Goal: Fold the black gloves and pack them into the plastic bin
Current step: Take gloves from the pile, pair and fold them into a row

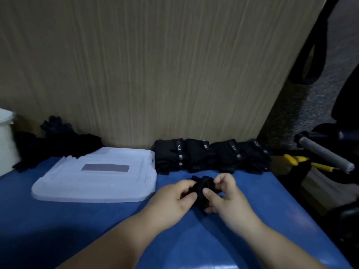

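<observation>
A clear lid [97, 183] lies on the blue table [77, 220]. Folded gloves [209, 156] line the back; loose gloves [58, 140] heap far left. Left hand [172, 199] and right hand [225, 195] pinch a bunched glove [204, 186] mid-table, its long axis running away from the person; cuff end indistinguishable.

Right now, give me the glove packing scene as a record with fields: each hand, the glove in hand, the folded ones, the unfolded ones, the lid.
left hand: grips the black glove
right hand: pinches the same glove, thumb on top
black glove: bunched between both hands, over the blue table
folded gloves: in a row against the wood panel
unfolded gloves: heaped at back left
clear plastic lid: flat on the table, left of the hands
white container: partly in view at left edge
</observation>
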A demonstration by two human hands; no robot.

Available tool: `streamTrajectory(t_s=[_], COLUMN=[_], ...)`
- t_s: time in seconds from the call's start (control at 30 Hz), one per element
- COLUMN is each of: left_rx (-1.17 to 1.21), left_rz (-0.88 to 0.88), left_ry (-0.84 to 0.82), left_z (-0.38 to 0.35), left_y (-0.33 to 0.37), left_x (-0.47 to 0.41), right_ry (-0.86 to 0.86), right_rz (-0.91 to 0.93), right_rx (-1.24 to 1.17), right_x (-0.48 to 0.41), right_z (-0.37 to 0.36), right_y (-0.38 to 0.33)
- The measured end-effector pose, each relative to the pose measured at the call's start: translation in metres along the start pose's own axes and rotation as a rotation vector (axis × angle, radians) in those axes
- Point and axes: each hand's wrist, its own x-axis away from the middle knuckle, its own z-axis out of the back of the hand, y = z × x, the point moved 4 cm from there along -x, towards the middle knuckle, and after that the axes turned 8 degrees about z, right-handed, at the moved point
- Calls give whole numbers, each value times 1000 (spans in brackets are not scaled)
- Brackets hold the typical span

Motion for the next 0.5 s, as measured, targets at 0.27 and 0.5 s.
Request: streamTrajectory(t_s=[0.27, 0.5], left_rx=[-56, -128], left_rz=[-75, -81], left_ry=[52, 182], left_z=[-7, -6], left_y=[7, 7], left_x=[-1, -9], right_ry=[-83, -220], right_rz=[-61, -35], right_rx=[-25, -190], right_x=[-7, -9], right_z=[11, 10], right_y=[7, 10])
